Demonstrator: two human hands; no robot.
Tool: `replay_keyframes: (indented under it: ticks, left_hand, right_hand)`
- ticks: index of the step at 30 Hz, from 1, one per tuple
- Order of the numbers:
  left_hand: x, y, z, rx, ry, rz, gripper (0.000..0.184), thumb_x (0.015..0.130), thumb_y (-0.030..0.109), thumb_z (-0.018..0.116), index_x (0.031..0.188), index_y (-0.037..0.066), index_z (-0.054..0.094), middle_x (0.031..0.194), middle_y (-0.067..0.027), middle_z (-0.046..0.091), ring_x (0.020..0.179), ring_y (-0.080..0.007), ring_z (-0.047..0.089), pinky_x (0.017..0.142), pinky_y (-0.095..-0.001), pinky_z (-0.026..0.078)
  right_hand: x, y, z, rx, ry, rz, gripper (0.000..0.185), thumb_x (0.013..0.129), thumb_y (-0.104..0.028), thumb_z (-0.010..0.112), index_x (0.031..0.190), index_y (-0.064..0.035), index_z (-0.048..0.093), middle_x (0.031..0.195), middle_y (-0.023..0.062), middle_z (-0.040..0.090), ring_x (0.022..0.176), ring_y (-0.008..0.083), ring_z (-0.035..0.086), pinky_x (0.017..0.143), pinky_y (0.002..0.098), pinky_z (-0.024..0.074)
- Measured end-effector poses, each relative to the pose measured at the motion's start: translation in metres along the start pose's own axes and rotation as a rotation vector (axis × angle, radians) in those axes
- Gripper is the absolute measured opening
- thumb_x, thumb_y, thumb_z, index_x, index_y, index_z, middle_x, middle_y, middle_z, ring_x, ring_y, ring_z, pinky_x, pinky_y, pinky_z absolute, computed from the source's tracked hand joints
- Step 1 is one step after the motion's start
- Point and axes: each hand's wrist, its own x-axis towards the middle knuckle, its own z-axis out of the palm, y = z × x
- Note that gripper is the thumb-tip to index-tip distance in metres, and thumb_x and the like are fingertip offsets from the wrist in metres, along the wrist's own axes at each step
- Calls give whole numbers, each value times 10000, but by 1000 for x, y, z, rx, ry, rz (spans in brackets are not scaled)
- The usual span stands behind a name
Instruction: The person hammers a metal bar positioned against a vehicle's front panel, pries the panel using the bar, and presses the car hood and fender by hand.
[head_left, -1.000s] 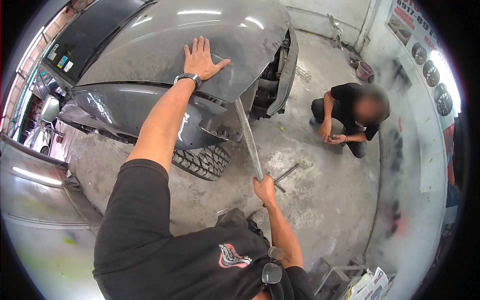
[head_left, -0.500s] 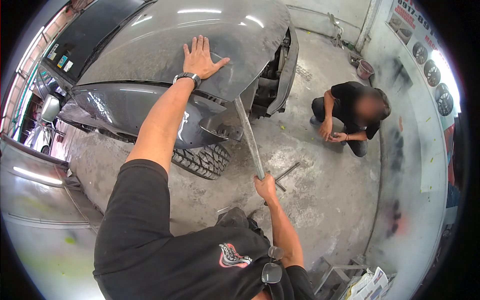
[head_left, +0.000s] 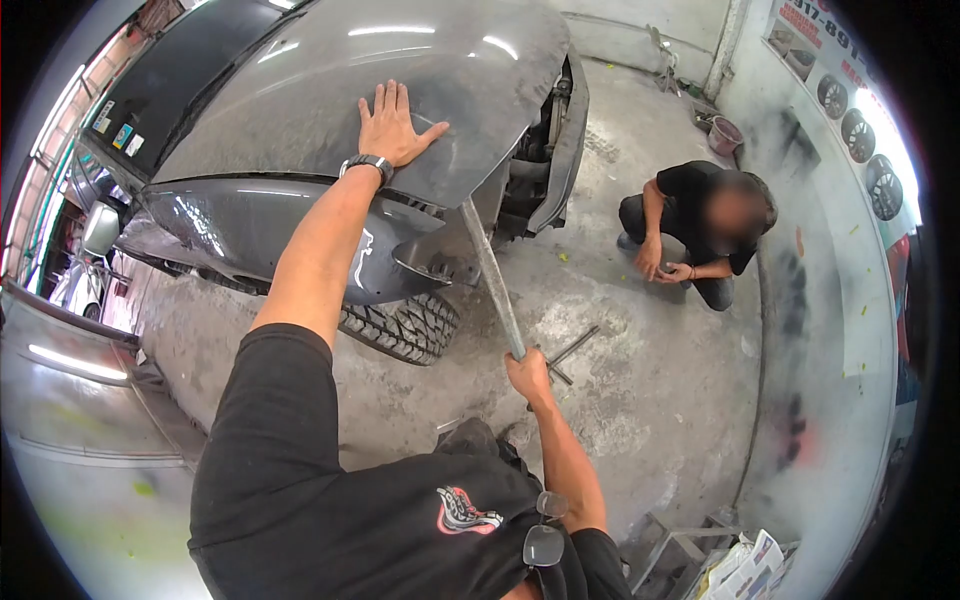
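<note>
My left hand (head_left: 392, 130) lies flat on the dusty grey car hood (head_left: 300, 110), fingers spread and thumb out to the right. It is near the hood's front corner. Lower down, my right hand (head_left: 528, 374) is wrapped round the near end of a long metal bar (head_left: 490, 275). The bar slants up and away to the car's front corner, where its far end meets the edge by the hood and fender (head_left: 370, 255); exactly what it touches there is hidden. Below the fender shows a front tire (head_left: 405, 328).
A person (head_left: 695, 230) in dark clothes squats on the concrete floor to the right. A cross-shaped wrench (head_left: 572, 358) lies near my right hand. A bucket (head_left: 725, 136) stands by the paint-marked wall (head_left: 820, 300). Newspaper (head_left: 745, 570) sits by a metal stand at bottom right.
The view has shifted slightly, so the car and my left hand appear a little further left. Both hands keep their places on the hood and the bar.
</note>
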Motion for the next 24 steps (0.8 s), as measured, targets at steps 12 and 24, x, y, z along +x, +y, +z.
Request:
replay_keyframes:
  ticks: [12, 24]
  left_hand:
    - [-1, 1, -2, 3, -26, 11, 1114, 818, 813, 447, 1525, -24, 242, 1610, -186, 209, 1501, -334, 161, 1200, -565, 117]
    - [3, -1, -3, 13, -31, 13, 1121, 823, 812, 435, 1525, -37, 228, 1612, -193, 197, 1502, -339, 153, 1197, -568, 118]
  right_hand:
    - [-25, -8, -1, -50, 4, 7, 351, 807, -262, 663, 963, 52, 679, 859, 305, 663, 884, 459, 661, 755, 498, 514]
    - [-7, -3, 8, 19, 70, -69, 326, 825, -251, 655, 895, 67, 662, 778, 310, 643, 799, 449, 668, 694, 475, 498]
